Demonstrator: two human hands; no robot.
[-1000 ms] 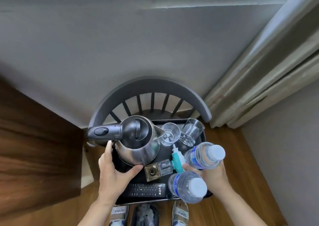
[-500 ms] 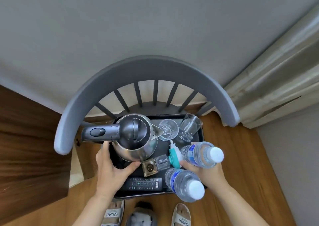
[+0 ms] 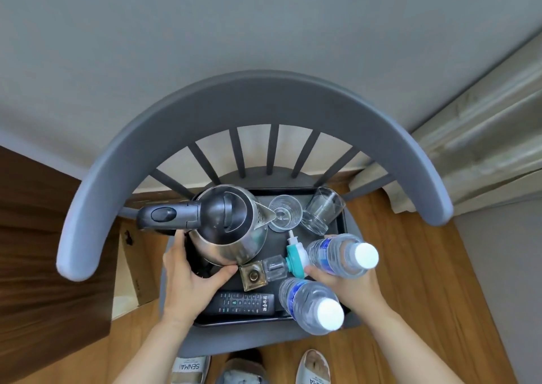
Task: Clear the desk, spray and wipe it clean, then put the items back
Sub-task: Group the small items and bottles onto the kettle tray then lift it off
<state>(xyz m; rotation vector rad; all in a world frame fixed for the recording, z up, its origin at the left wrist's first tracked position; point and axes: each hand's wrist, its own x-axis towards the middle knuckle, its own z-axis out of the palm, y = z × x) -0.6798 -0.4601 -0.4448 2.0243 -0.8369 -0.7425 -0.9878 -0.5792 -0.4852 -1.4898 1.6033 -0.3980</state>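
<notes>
At the bottom edge of the frame stand two feet in pale slippers [image 3: 190, 369] printed with lettering, on a wooden plank floor [image 3: 425, 310]. Just above them, both forearms reach up to a black rectangular tray [image 3: 341, 222] that sits over the seat of a grey wooden chair [image 3: 252, 102]. The left hand [image 3: 190, 281] holds the tray's left side, thumb stretched toward the base of a stainless-steel electric kettle with a black lid and handle [image 3: 228, 225]; the fingers curl down over the edge beside the kettle. The right hand [image 3: 349, 285] grips the tray's right side, mostly hidden beneath two clear plastic water bottles with white caps — the nearer bottle [image 3: 311, 304] at lower centre-right, the farther bottle [image 3: 343, 256] just above it. Between the hands lie a black remote control [image 3: 243, 303] along the near rim, a small square glass bottle with a gold-coloured face [image 3: 253, 275], and a teal-and-white plug-in device [image 3: 294, 254]. Farther back, at the tray's far end, two clear drinking glasses [image 3: 305, 213] stand beside the kettle's spout. Beyond them rises the chair's curved spindle backrest, then a grey wall [image 3: 205, 31] — with a dark wooden panel [image 3: 44, 222] at the left and beige curtains [image 3: 484, 134] at the right.
</notes>
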